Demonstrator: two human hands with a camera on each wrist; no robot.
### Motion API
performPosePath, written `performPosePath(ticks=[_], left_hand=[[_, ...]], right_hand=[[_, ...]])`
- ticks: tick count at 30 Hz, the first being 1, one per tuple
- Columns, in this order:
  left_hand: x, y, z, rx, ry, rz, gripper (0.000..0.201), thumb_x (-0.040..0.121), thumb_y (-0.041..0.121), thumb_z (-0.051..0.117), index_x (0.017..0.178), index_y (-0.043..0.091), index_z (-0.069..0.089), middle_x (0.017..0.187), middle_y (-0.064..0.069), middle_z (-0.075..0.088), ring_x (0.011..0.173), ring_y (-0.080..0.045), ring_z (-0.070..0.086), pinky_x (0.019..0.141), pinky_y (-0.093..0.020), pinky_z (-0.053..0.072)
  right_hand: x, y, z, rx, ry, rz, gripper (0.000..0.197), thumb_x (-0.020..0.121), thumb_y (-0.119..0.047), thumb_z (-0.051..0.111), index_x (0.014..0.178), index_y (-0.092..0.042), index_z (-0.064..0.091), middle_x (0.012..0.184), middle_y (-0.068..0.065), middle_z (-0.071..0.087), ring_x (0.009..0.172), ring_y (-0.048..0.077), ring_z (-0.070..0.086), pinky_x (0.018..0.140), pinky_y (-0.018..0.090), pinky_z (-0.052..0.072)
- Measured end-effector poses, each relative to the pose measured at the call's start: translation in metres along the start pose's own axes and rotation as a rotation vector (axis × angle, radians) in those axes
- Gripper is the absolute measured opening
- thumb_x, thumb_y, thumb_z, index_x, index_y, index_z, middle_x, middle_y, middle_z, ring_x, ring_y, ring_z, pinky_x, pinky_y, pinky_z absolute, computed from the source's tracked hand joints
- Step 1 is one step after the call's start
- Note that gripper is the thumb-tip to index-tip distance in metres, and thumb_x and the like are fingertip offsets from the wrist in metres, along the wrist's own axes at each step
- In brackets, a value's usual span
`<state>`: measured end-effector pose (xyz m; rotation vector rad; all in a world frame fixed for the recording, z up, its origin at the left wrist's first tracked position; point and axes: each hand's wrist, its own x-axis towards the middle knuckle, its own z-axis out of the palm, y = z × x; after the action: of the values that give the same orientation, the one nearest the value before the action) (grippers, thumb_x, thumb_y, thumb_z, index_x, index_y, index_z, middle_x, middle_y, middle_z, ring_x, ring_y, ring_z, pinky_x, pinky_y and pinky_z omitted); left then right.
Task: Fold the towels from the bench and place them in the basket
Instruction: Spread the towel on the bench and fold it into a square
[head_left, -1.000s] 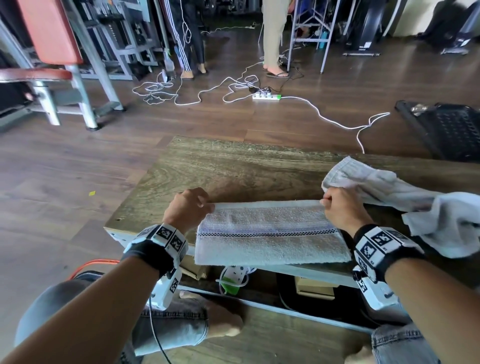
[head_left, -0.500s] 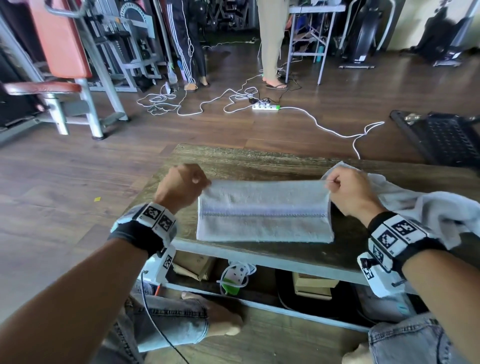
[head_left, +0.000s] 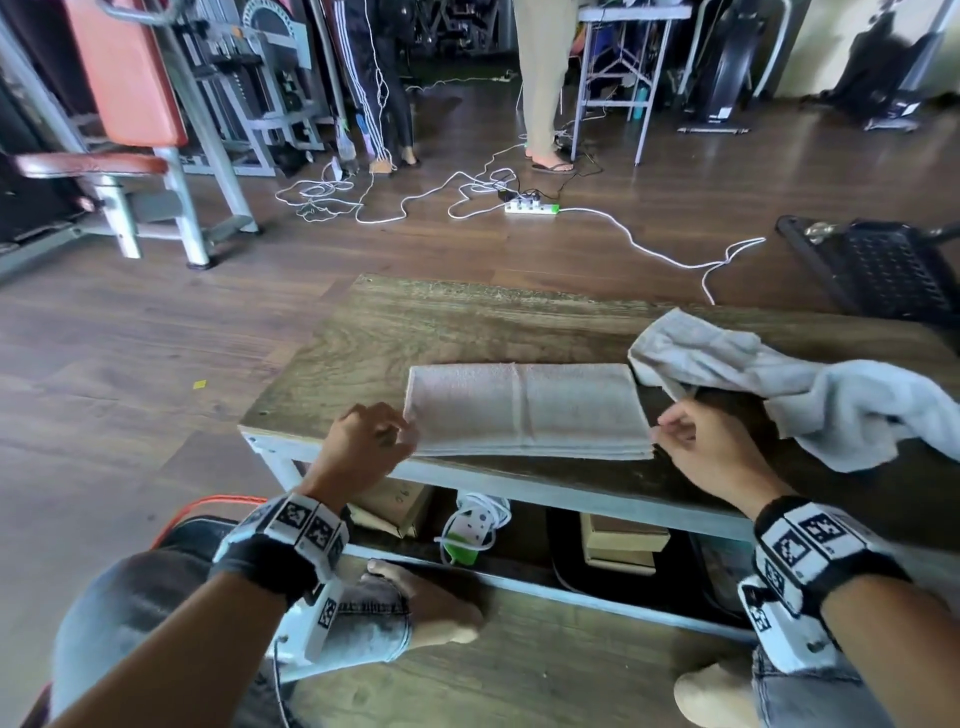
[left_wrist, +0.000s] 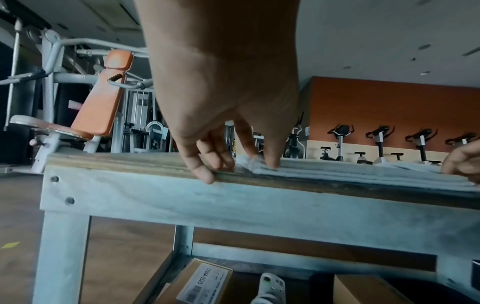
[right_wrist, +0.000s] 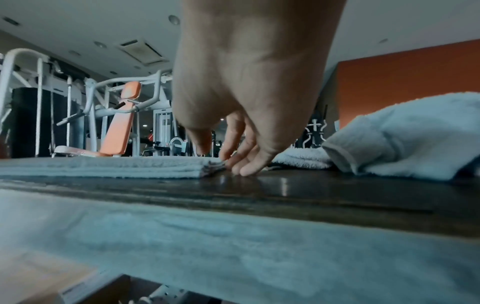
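A pale towel (head_left: 524, 410), folded into a flat rectangle, lies on the wooden bench (head_left: 415, 322) close to its near edge. My left hand (head_left: 400, 434) is at the towel's near-left corner. In the left wrist view, thumb and forefinger pinch that bunched corner (left_wrist: 253, 163) while the other fingers hang over the bench edge. My right hand (head_left: 662, 428) is at the near-right corner. In the right wrist view its relaxed fingertips (right_wrist: 233, 164) touch the towel's edge and the thumb is lifted clear. A second, crumpled towel (head_left: 805, 384) lies on the bench to the right.
A black perforated basket (head_left: 883, 270) sits on the floor beyond the bench's right end. White cables and a power strip (head_left: 530, 209) lie on the floor ahead. Gym machines stand at the left, and two people stand at the back. Boxes sit on the shelf under the bench.
Both hands carried the towel's far edge up and over toward me, folding it in half. They now sit at its near corners, and the right hand's grip has loosened.
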<state>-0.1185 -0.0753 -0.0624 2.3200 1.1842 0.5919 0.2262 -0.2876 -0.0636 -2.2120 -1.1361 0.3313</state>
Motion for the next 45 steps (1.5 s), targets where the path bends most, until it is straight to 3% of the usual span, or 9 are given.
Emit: performPosePath(ticks=[4, 8, 12, 20, 29, 35, 38, 42, 45], left_hand=[[0.000, 0.016, 0.005, 0.023, 0.050, -0.168, 0.038, 0.090, 0.044, 0.064, 0.095, 0.008, 0.074, 0.097, -0.008, 0.075, 0.094, -0.024, 0.067, 0.088, -0.037, 0.054], [0.006, 0.030, 0.005, 0.079, 0.033, -0.283, 0.061, 0.091, 0.054, 0.056, 0.072, -0.003, 0.070, 0.076, -0.018, 0.071, 0.080, -0.031, 0.067, 0.078, -0.038, 0.054], [0.008, 0.033, 0.002, 0.055, 0.016, -0.334, 0.043, 0.085, 0.035, 0.068, 0.062, -0.002, 0.064, 0.057, -0.009, 0.064, 0.057, -0.027, 0.064, 0.059, -0.031, 0.051], [0.007, 0.029, -0.006, 0.044, 0.055, -0.389, 0.028, 0.079, 0.030, 0.071, 0.060, 0.011, 0.062, 0.060, -0.003, 0.064, 0.061, -0.024, 0.063, 0.058, -0.029, 0.051], [-0.004, 0.021, 0.023, 0.189, -0.029, 0.085, 0.025, 0.087, 0.048, 0.056, 0.107, 0.035, 0.066, 0.120, 0.003, 0.060, 0.108, -0.022, 0.052, 0.089, -0.044, 0.047], [-0.010, 0.023, 0.030, 0.233, 0.015, 0.000, 0.026, 0.091, 0.042, 0.054, 0.078, 0.023, 0.068, 0.103, -0.003, 0.058, 0.103, -0.029, 0.049, 0.087, -0.042, 0.042], [-0.005, 0.032, 0.034, 0.275, 0.099, 0.043, 0.035, 0.089, 0.043, 0.056, 0.065, 0.020, 0.066, 0.094, -0.003, 0.057, 0.098, -0.026, 0.047, 0.082, -0.039, 0.038], [0.015, 0.059, 0.053, 0.227, 0.090, 0.218, 0.018, 0.090, 0.036, 0.058, 0.091, 0.020, 0.067, 0.108, -0.003, 0.058, 0.105, -0.023, 0.047, 0.084, -0.038, 0.041], [0.036, 0.088, 0.077, 0.177, -0.043, 0.285, 0.028, 0.094, 0.034, 0.051, 0.117, 0.020, 0.057, 0.127, -0.003, 0.053, 0.119, -0.023, 0.045, 0.097, -0.041, 0.041]], right_hand=[[0.000, -0.011, 0.005, -0.073, 0.056, 0.051, 0.025, 0.093, -0.025, 0.066, 0.073, -0.009, 0.066, 0.071, -0.001, 0.064, 0.073, 0.015, 0.062, 0.064, 0.026, 0.042], [-0.002, -0.024, 0.006, -0.126, 0.030, 0.101, 0.051, 0.092, -0.024, 0.068, 0.048, -0.012, 0.044, 0.047, 0.000, 0.046, 0.047, 0.014, 0.047, 0.046, 0.026, 0.033], [-0.001, -0.026, 0.002, -0.126, 0.026, 0.130, 0.044, 0.092, -0.021, 0.066, 0.053, -0.006, 0.054, 0.056, 0.006, 0.057, 0.056, 0.018, 0.057, 0.050, 0.024, 0.040], [-0.012, -0.027, -0.007, -0.108, -0.017, 0.104, 0.031, 0.091, -0.025, 0.067, 0.074, 0.001, 0.067, 0.077, 0.013, 0.068, 0.075, 0.022, 0.064, 0.063, 0.029, 0.047], [-0.017, -0.011, 0.011, -0.151, -0.045, -0.275, 0.026, 0.093, -0.031, 0.061, 0.117, -0.024, 0.068, 0.116, -0.007, 0.062, 0.111, 0.018, 0.055, 0.097, 0.041, 0.049], [-0.023, -0.020, 0.013, -0.350, -0.001, -0.251, 0.034, 0.093, -0.039, 0.057, 0.061, -0.030, 0.052, 0.075, -0.011, 0.051, 0.082, 0.020, 0.054, 0.079, 0.040, 0.046], [-0.021, -0.035, 0.014, -0.406, 0.067, -0.245, 0.037, 0.092, -0.036, 0.058, 0.058, -0.028, 0.046, 0.069, -0.010, 0.046, 0.074, 0.019, 0.052, 0.082, 0.038, 0.044], [-0.006, -0.063, 0.034, -0.344, 0.068, -0.305, 0.010, 0.092, -0.029, 0.056, 0.092, -0.023, 0.063, 0.095, -0.006, 0.058, 0.094, 0.019, 0.056, 0.084, 0.035, 0.045], [0.013, -0.086, 0.062, -0.330, -0.034, -0.331, 0.028, 0.094, -0.027, 0.051, 0.120, -0.018, 0.058, 0.121, 0.000, 0.059, 0.114, 0.024, 0.055, 0.095, 0.041, 0.046]])
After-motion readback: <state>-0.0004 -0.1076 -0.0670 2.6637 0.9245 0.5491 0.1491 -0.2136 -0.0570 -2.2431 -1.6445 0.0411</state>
